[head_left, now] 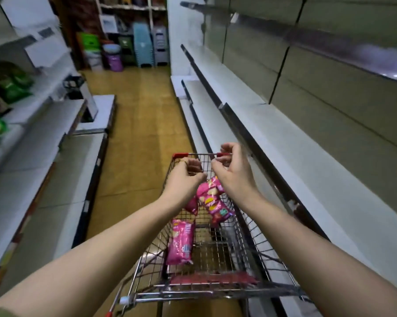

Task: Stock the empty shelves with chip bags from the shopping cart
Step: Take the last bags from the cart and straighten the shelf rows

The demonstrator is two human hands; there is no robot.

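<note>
A wire shopping cart (245, 227) with red corner caps stands in the aisle below me, close to the right shelving. Inside lie pink chip bags: one long bag (181, 243) along the left wall, a bunch (212, 200) toward the far end, and a blurred one (213, 279) at the near end. Both arms reach over the basket to its far end. My left hand (185, 179) curls its fingers on the far wire wall. My right hand (233, 170) curls around the far top rim beside the red cap. The bare white shelves (273, 138) run along the right.
Shelving on the left (44, 143) carries green bags (12, 85) at its upper tiers. The yellow-brown floor (138, 124) of the aisle leads to stacked plastic stools and bins (142, 46) at the far end. The cart's handle (193, 296) is nearest me.
</note>
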